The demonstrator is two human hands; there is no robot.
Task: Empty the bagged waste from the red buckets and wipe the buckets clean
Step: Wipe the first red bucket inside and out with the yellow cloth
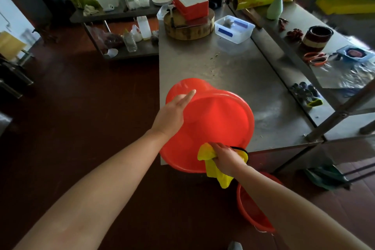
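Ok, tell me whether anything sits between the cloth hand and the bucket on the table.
Nothing visible does. The right hand holds the yellow cloth against the red bucket at its lower edge; the left hand rests on its upper side, away from the cloth.

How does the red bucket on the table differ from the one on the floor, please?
The table bucket lies tilted, mouth toward the person; the floor bucket stands upright. The left hand steadies the table bucket, the right hand holds a yellow cloth against it; the floor bucket is untouched. Both are red.
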